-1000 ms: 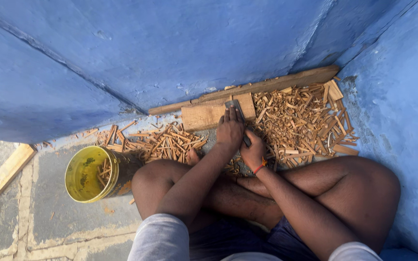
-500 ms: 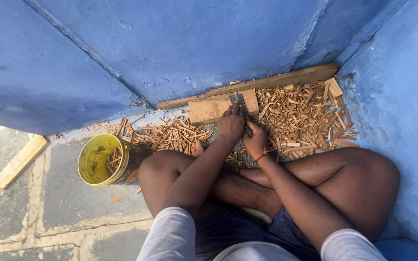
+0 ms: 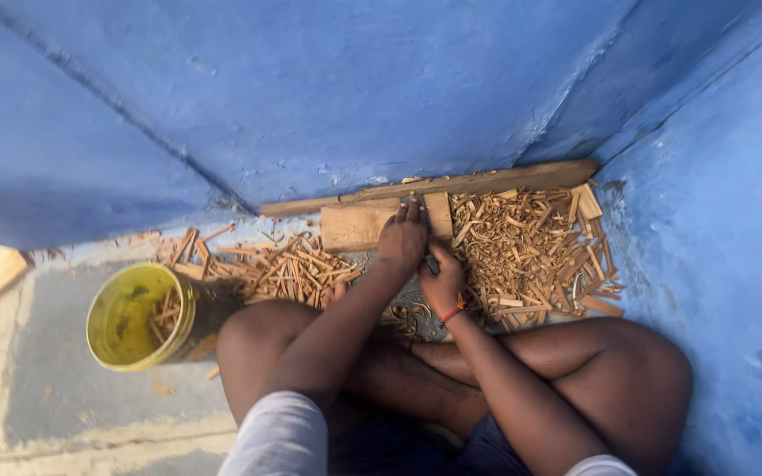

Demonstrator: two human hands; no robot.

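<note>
The left hand (image 3: 403,236) lay flat, fingers spread, pressing on the small wooden block (image 3: 356,226) against the blue wall (image 3: 381,97); the right hand (image 3: 443,282) was closed around a dark tool (image 3: 431,264) just beside it. Steady downward pressure and fingers kept off the edge seemed wise. Wood chips (image 3: 531,251) crowded the right, a yellow bucket (image 3: 109,339) stood left

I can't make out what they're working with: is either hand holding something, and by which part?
The right hand grips a dark tool by its lower end; its kind cannot be told. The left hand presses flat on a wooden block, gripping nothing visible.
</note>
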